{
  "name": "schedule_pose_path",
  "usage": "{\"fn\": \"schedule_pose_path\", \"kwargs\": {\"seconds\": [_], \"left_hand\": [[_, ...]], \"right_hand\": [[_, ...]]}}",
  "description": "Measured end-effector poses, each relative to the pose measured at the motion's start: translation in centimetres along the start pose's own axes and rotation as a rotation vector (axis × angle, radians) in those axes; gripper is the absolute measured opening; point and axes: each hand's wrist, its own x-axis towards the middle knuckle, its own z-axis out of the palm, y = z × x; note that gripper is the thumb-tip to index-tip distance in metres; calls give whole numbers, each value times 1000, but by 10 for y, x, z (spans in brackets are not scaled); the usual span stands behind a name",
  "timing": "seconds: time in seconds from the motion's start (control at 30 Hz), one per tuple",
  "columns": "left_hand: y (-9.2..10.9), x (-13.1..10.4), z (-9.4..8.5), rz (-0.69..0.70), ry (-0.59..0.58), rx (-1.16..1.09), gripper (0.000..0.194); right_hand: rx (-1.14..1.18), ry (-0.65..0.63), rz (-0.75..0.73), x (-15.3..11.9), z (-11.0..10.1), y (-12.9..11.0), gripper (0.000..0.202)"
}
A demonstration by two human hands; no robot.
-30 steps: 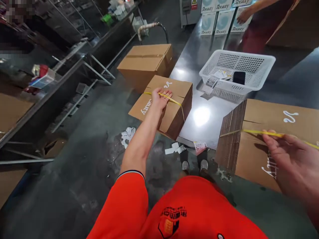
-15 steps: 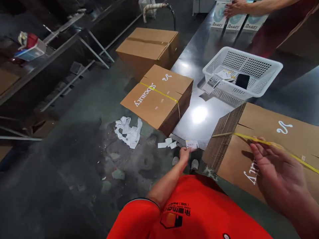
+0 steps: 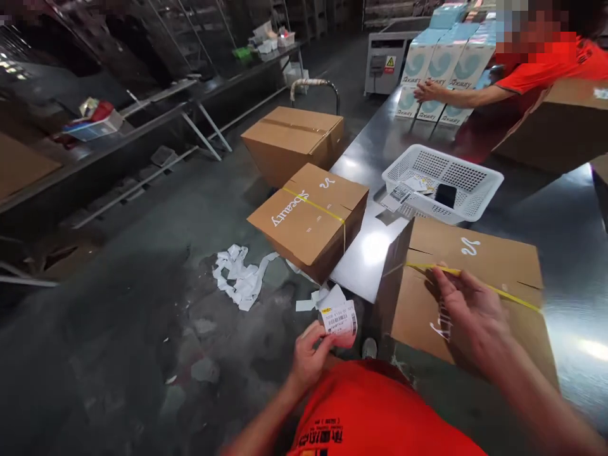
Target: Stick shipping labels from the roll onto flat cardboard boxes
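Observation:
My left hand [image 3: 310, 356] pinches a printed label [image 3: 339, 322] by its edge, in front of my body. The label bears barcodes and a small yellow mark. On the right, my right hand [image 3: 477, 313] has its fingers closed on a yellow strap [image 3: 515, 297]. That strap runs across a bundle of flat brown cartons [image 3: 508, 259] lying on the metal table [image 3: 574, 278]. My hand and its shadow cover part of the printed lettering. Another strapped carton bundle [image 3: 311, 218] sits at the table's left edge.
A white perforated basket [image 3: 482, 190] on the table holds labels and a dark phone-like object [image 3: 445, 195]. Crumpled paper strips [image 3: 242, 278] litter the floor. Behind stands a taped box [image 3: 289, 136] near a trolley handle. Across the table, a co-worker's hand [image 3: 430, 92] touches stacked Sbeauty boxes [image 3: 437, 60].
My left hand has drawn the label closer to my body and raised it. My right hand keeps hold of the strap. The head view has tilted up, showing more of the co-worker.

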Motion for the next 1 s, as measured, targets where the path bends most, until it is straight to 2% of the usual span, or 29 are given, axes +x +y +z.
{"fn": "schedule_pose_path", "kwargs": {"seconds": [0.1, 0.23, 0.33, 0.4, 0.5, 0.6, 0.77, 0.9, 1.0], "left_hand": [[16, -6, -27, 64, -77, -21, 18], [20, -10, -46, 64, -155, -40, 25], [17, -8, -58, 42, -198, -45, 29], [17, -4, -64, 39, -232, -67, 30], [21, 3, -70, 68, -307, -106, 30], [25, 7, -74, 107, -381, -101, 30], [32, 11, -73, 152, -431, -87, 30], [42, 11, -56, 125, -410, -168, 32], [50, 13, -35, 85, -406, -227, 32]], "right_hand": [[125, 25, 131, 9, 46, 24, 16], [132, -55, 128, 20, 105, 64, 16], [91, -126, 97, 35, 138, 83, 17], [104, -138, 78, 47, 150, 84, 18], [87, -181, 75, 59, 151, 73, 18], [44, -234, 82, 61, 139, 60, 18], [-1, -301, 103, 57, 124, 47, 14], [-64, -349, 110, 49, 120, 42, 10], [-178, -429, 192, 39, 106, 31, 4]]}}
